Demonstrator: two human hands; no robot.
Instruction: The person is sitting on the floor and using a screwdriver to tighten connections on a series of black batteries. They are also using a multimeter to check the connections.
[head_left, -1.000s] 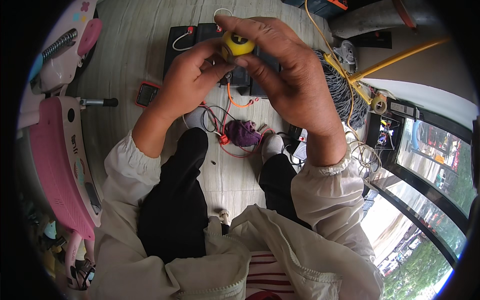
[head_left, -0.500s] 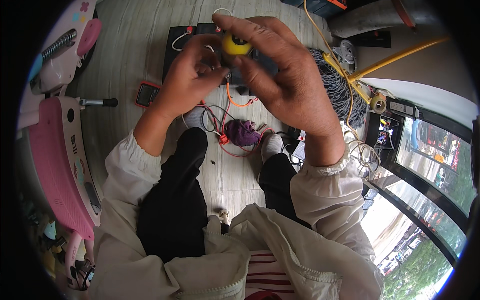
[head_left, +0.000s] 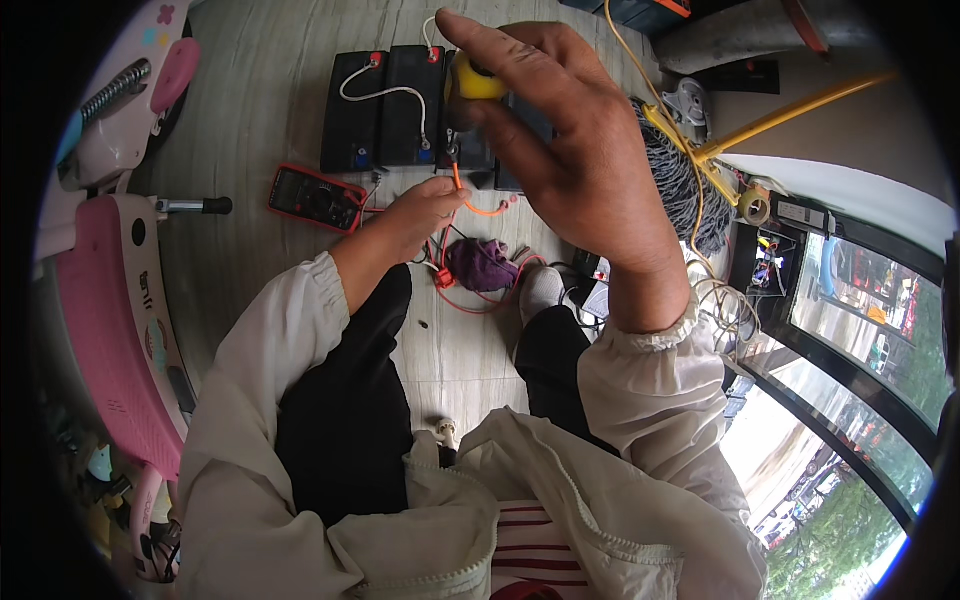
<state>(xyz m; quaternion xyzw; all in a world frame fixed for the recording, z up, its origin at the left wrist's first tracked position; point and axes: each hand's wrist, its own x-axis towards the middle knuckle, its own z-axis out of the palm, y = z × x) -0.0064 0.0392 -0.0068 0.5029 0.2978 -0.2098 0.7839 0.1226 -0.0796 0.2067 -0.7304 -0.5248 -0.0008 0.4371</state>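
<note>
Above black batteries (head_left: pixel 400 122), right grip (head_left: pixel 585 165) on yellow tool (head_left: pixel 477 84), lettering (head_left: pixel 146 285) (pink scooter (head_left: pixel 105 310))

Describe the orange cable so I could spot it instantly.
Start at the black batteries in a row on the floor. From their near side, the orange cable curves rightward by the left hand. Its colour sets it apart from the white cables above and red cables below.

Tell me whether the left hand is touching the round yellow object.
Apart. The head view shows it: the left hand is down by the orange cable, with part of a black battery visible between it and the round yellow object.
</note>
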